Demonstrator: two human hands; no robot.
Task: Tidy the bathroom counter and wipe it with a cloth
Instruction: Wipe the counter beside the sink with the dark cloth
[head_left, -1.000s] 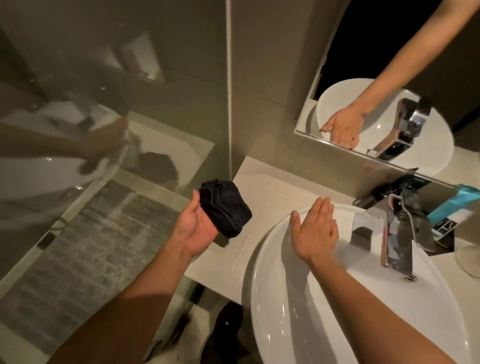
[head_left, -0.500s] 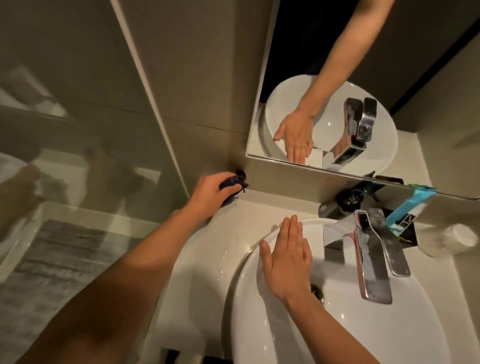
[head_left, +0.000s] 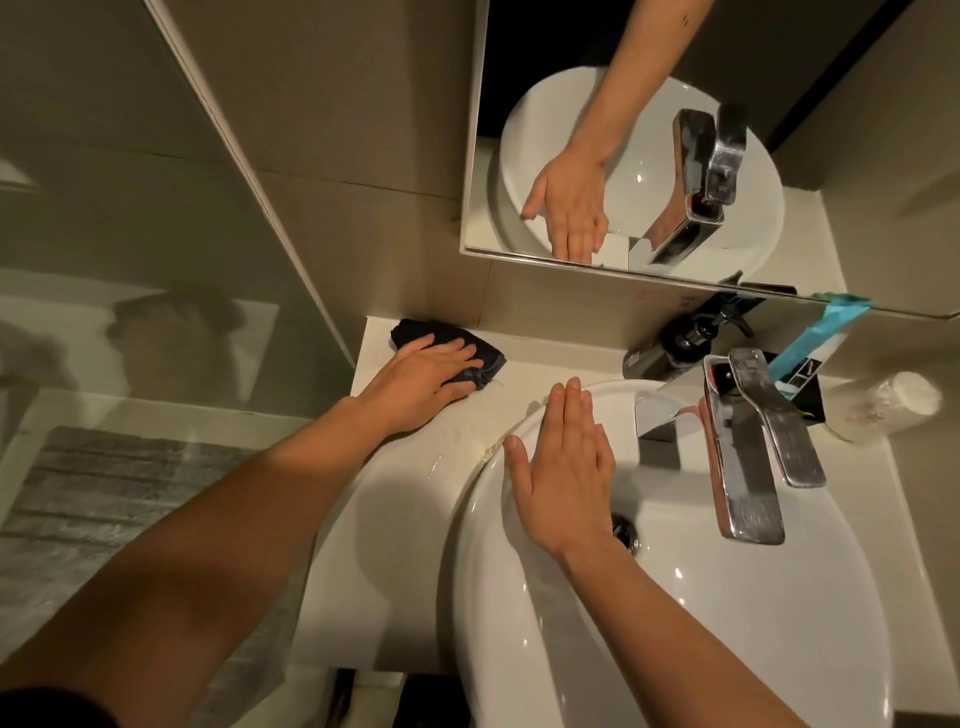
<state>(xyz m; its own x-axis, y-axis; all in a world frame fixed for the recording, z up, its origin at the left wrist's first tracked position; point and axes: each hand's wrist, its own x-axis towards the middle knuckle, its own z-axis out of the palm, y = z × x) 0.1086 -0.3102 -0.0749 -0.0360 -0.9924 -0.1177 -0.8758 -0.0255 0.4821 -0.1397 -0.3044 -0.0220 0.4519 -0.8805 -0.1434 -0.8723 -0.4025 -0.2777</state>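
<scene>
A dark folded cloth (head_left: 485, 356) lies on the pale counter (head_left: 415, 467) in its back left corner, against the wall. My left hand (head_left: 423, 376) presses flat on the cloth and covers most of it. My right hand (head_left: 563, 467) rests flat, fingers together, on the left rim of the white basin (head_left: 727, 623) and holds nothing. Water drops and a small yellowish smear show on the counter between the two hands.
A chrome tap (head_left: 748, 447) juts over the basin. Behind it stand a dark pump bottle (head_left: 685, 338), a teal-and-white tube (head_left: 810, 353) in a black holder, and a clear cup (head_left: 888, 405) lying at the right. A mirror (head_left: 675, 156) hangs above; a glass shower screen (head_left: 130, 312) is left.
My left hand carried the cloth from the counter's front edge to the back corner and pressed it flat there. My right hand stayed on the basin rim.
</scene>
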